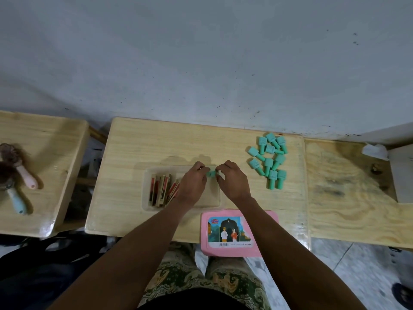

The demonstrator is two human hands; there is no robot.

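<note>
Pale wooden table (134,148) against grey wall. I see small green piece (211,174) at centre, pinched between left hand (193,182) and right hand (234,183), fingertips close together, above clear tray (146,191). Red-tan strips (162,190) in tray, 9 o'clock. Pile of green pieces (269,159) at 2 o'clock. Pink box (232,233) at 5 o'clock, overhanging table edge.

Pale wooden tabletop (156,139): varnished, glossy, grain visible. Right plywood tabletop (348,198): matt, rougher, dark stains. Small teal plastic pieces (269,159): smooth, matt. Clear plastic tray (148,186): translucent, slight shine. Pink plastic lid (263,249): smooth, with glossy printed label. Grey wall (201,63): matt, speckled.
</note>
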